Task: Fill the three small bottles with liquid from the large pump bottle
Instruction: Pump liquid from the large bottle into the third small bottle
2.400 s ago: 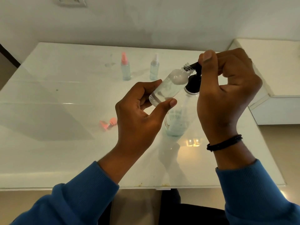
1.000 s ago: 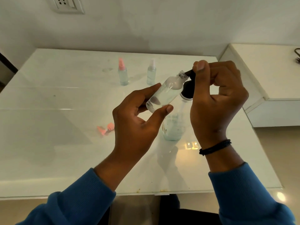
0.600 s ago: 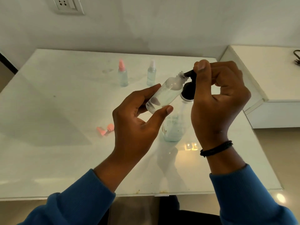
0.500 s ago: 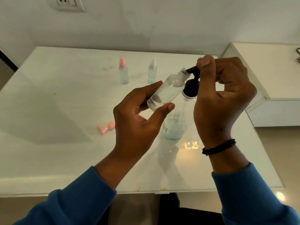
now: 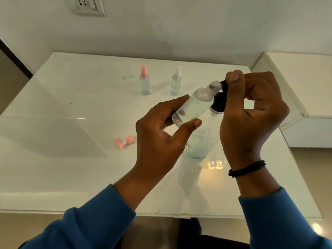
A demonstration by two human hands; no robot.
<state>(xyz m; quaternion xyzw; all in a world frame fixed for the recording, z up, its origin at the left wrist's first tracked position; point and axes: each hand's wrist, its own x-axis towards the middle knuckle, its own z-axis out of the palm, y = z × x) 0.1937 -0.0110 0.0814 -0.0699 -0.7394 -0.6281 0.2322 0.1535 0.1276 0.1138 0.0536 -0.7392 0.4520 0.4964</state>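
My left hand (image 5: 159, 139) grips a small clear bottle (image 5: 193, 106), tilted with its open neck up against the black pump nozzle. White foam sits at that neck. The large pump bottle (image 5: 199, 144) stands on the white table (image 5: 71, 159), its black pump head (image 5: 219, 103) partly hidden by my right hand (image 5: 249, 115), which is closed over the pump with the thumb on top. Two more small bottles stand upright at the back: one with a pink sprayer (image 5: 144, 81) and one with a white sprayer (image 5: 176, 82).
A loose pink sprayer cap (image 5: 124, 141) lies on the table left of my left hand. A white cabinet (image 5: 305, 90) adjoins the table on the right. A wall socket (image 5: 86, 5) is on the wall behind.
White foam has appeared at the small bottle's neck by the nozzle. Both hands keep the same hold, and the camera has tilted slightly.
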